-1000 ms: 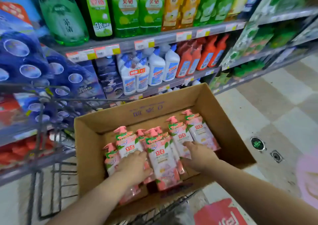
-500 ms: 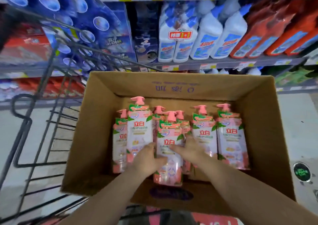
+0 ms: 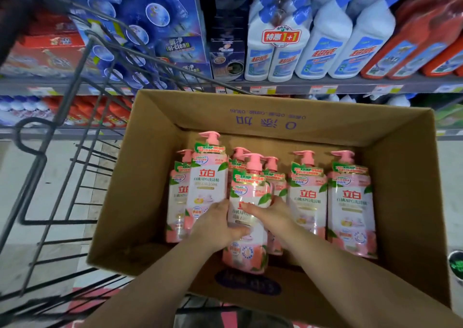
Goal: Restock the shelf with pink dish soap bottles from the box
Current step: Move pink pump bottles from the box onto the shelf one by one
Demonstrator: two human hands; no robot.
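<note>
Left hand [image 3: 218, 225] and right hand [image 3: 271, 215] now clasp the middle bottle [image 3: 246, 250].

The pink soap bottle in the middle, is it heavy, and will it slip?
Probably heavy for its size: the middle pink dish soap bottle looks full, and both the left hand and right hand grip it. Its glossy label shines, so it may be slippery. Tall and narrow with a pump top, it could tip easily.

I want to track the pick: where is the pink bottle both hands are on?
Head view: the bottle sits in the middle of the box, over the other pink bottles, left hand gripping its left side, right hand its right.
</note>
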